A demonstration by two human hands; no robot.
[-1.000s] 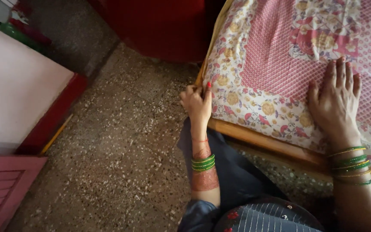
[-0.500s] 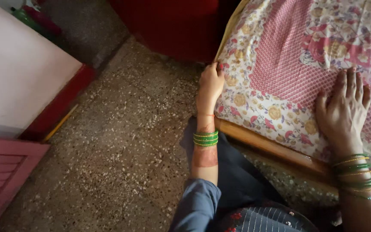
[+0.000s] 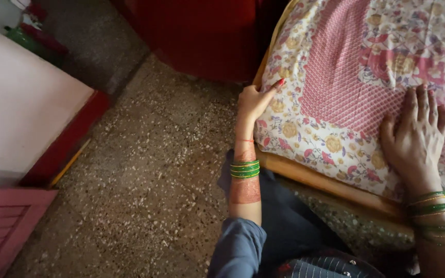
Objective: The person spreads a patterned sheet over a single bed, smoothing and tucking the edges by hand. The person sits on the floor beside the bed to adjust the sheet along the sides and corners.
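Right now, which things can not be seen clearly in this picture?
- Head view: the left hand grips the floral bedsheet at its edge; its fingertips are hidden under the fabric.
- The wooden bed frame is mostly covered by the sheet.
- The right hand lies flat; its forearm is cut off by the frame edge.

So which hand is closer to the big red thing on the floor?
The left hand. It grips the sheet at the bed's corner, right beside the red thing. The right hand lies flat on the sheet, farther away across the bed.
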